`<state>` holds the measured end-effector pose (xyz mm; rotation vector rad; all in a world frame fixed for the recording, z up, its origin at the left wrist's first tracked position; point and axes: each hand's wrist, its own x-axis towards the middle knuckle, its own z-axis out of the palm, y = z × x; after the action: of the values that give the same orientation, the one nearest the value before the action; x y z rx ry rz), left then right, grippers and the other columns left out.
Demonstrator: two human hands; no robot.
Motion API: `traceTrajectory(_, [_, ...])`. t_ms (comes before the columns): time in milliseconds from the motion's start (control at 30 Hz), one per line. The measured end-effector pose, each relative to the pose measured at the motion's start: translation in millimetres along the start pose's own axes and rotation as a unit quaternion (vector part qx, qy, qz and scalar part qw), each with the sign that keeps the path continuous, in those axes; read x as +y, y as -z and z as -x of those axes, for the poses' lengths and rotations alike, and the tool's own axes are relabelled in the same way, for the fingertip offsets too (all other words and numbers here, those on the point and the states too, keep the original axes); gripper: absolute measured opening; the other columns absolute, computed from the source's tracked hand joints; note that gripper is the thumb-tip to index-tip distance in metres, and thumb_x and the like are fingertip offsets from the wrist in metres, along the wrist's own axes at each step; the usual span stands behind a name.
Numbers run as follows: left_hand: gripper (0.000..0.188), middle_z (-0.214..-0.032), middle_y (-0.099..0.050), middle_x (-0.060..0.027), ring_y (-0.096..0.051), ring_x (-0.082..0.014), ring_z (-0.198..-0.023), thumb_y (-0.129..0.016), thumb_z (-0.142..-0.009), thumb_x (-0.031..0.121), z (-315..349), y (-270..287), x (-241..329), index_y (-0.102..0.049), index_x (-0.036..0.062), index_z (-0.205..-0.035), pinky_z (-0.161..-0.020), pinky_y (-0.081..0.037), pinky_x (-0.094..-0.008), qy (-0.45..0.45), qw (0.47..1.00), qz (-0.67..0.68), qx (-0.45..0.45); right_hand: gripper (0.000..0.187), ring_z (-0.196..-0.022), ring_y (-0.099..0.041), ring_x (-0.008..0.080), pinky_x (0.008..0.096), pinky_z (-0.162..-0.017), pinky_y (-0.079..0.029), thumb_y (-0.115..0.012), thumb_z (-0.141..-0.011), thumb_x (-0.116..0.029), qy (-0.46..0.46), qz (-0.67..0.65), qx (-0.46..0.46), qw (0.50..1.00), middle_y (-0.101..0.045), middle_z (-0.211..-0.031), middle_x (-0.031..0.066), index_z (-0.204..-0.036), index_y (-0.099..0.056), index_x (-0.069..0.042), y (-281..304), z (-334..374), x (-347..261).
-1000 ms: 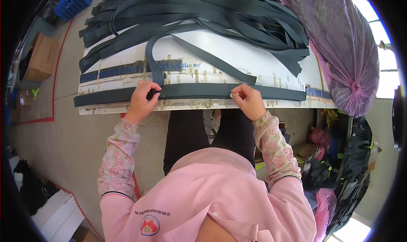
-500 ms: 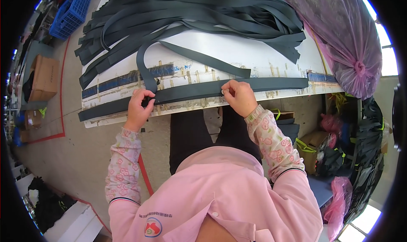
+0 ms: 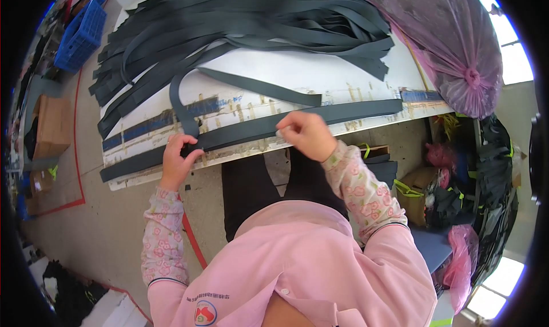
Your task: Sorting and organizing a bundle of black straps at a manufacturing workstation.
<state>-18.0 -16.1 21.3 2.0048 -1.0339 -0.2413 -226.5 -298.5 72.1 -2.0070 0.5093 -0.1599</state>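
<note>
A long dark grey-green webbing strap (image 3: 354, 109) lies flat along the near edge of the white work board (image 3: 274, 69). My left hand (image 3: 179, 158) is curled over its left part, index finger and thumb on the strap's edge. Just beyond those fingers, a looped strap (image 3: 178, 101) curves down from the pile and meets the flat one. My right hand (image 3: 309, 135), slightly blurred, is closed above the near edge of the flat strap. Its fingertips pinch a small whitish piece (image 3: 279, 134), too small to name exactly.
A large pile of similar straps (image 3: 246, 18) covers the board's far side. At right sits a tied pink plastic bag (image 3: 457, 52). Boxes (image 3: 414, 192) and bundled straps stand below the board. A blue crate (image 3: 80, 35) and a cardboard box (image 3: 51, 127) are at left.
The view has shifted, so the board sits slightly further left. My right hand has moved left along the strap and lifted a little. My left hand stays near the looped strap's end.
</note>
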Motion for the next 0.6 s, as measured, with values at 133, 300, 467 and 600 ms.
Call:
traceTrajectory(133, [0.023, -0.091, -0.059, -0.0097, -0.054, -0.0275, -0.085, -0.077, -0.076, 0.007, 10.9, 7.9, -7.7, -0.061, 0.0035, -0.092, -0.076, -0.045, -0.0336, -0.010, 1.000, -0.001, 0.003, 0.021, -0.062, -0.062, 0.0171, 0.0320, -0.061, -0.050, -0.064, -0.085, -0.011, 0.045, -0.029, -0.197, 0.979, -0.065, -0.069, 0.0093, -0.103, -0.067, -0.001, -59.0, 1.7, -5.8])
traceTrajectory(300, [0.013, -0.094, -0.055, -0.0048, -0.052, -0.0130, -0.080, -0.064, -0.091, 0.004, 11.4, -1.4, -26.9, -0.059, 0.0036, -0.103, -0.072, -0.044, -0.0266, 0.020, 0.998, 0.061, 0.013, 0.070, -0.066, -0.065, 0.0175, 0.0314, -0.064, -0.052, -0.065, -0.083, -0.012, 0.012, -0.017, -0.398, 0.917, -0.068, -0.073, 0.0091, -0.146, -0.039, 0.005, -66.2, -29.7, -26.8])
traceTrajectory(467, [0.013, -0.097, -0.058, -0.0064, -0.053, -0.0147, -0.080, -0.060, -0.093, 0.003, 23.5, -4.9, -32.0, -0.060, 0.0036, -0.106, -0.072, -0.045, -0.0273, 0.029, 0.992, 0.070, 0.100, 0.062, -0.080, -0.066, 0.0400, 0.0476, -0.071, -0.053, -0.064, -0.079, -0.012, 0.087, 0.209, -0.042, 0.973, -0.068, -0.084, 0.0232, -0.138, -0.046, -0.004, -51.7, -84.8, -48.9])
traceTrajectory(600, [0.016, -0.088, -0.063, -0.0123, -0.058, -0.0323, -0.083, -0.056, -0.088, -0.001, 0.0, -2.9, -12.1, -0.065, 0.0060, -0.098, -0.076, -0.044, -0.0397, -0.097, 0.993, -0.022, 0.062, 0.025, -0.057, -0.051, 0.0132, 0.0308, -0.056, -0.043, -0.066, -0.085, -0.011, 0.113, -0.040, -0.042, 0.992, -0.054, -0.061, 0.0039, -0.109, -0.065, -0.005, -87.5, -74.0, -42.9])
